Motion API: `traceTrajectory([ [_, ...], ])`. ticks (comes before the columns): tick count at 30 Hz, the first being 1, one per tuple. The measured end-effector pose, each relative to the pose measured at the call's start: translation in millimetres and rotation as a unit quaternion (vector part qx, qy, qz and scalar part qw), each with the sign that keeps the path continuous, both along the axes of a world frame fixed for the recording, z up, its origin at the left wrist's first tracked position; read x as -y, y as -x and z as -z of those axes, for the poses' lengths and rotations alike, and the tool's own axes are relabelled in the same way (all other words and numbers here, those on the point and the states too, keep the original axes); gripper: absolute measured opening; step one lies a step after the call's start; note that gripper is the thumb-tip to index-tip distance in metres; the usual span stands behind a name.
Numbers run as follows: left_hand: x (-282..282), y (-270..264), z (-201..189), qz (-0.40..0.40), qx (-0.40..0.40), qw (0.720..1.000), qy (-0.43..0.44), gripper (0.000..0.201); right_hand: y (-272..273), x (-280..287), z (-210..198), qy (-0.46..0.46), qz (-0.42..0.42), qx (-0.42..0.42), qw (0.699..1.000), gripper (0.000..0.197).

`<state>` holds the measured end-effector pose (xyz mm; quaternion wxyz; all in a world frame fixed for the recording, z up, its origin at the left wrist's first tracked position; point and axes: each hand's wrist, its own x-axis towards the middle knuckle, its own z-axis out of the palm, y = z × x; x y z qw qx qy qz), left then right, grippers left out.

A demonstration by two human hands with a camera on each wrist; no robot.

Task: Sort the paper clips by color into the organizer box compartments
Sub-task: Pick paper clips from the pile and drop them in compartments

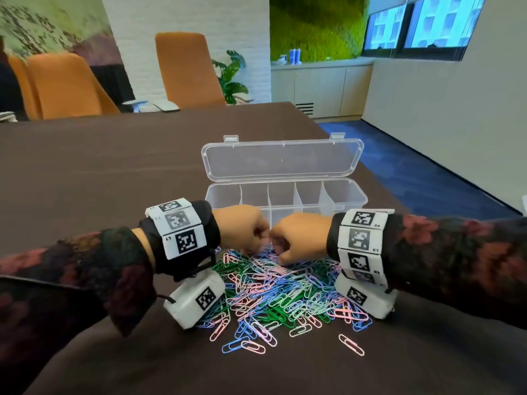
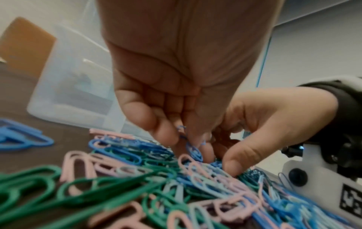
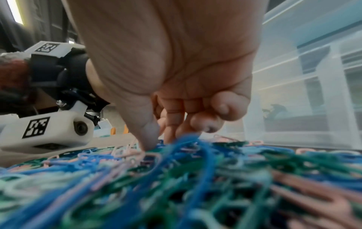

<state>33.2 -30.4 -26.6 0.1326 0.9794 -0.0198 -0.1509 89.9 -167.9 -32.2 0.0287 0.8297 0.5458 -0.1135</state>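
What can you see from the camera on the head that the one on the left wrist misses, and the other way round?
Only the head view shows the whole organizer box with its lid open and its compartments apparently empty, plus the orange chairs and a window behind. Only the left wrist view shows the underside of the left hand, whose fingertips pinch blue paper clips over the pile. Both show the mixed paper clip pile, the brown table, the box and the right hand reaching into the pile close to the left.

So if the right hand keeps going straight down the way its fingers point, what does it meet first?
The right hand would meet the mixed pile of coloured paper clips first; its thumb tip already seems to touch it, with the brown table beneath.
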Motion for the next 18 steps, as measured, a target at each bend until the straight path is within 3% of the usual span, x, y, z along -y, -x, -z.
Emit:
traceTrajectory([
  [2, -6.4, 0.7, 0.6, -0.026, -0.016, 0.998, 0.052, 0.008, -2.6, -3.5, 0.4, 0.016, 0.000, -0.004, 1.000, 0.008],
  [4, -13.3, 2.9, 2.2, -0.044, -0.032, 0.993, 0.108, 0.011, -4.1, -3.9, 0.2, 0.028, 0.004, -0.005, 1.000, 0.025],
  [6, -20.2, 4.3, 2.8, -0.050, -0.037, 0.987, 0.149, 0.013, -7.8, -0.4, 0.3, 0.020, 0.014, -0.024, 0.999, 0.029],
  [13, -31.2, 10.5, -2.9, -0.076, -0.040, 0.963, 0.256, 0.017, -25.0, 17.8, -5.8, -0.061, 0.088, -0.188, 0.976, 0.011],
  [15, -28.7, 12.6, -1.4, -0.103, -0.059, 0.934, 0.335, 0.019, -26.7, 20.6, -6.5, -0.099, 0.110, -0.284, 0.948, 0.016],
  [18, -22.2, 13.6, -1.1, -0.152, -0.118, 0.845, 0.498, 0.017, -25.8, 26.0, -8.1, -0.195, 0.151, -0.459, 0.853, 0.021],
])
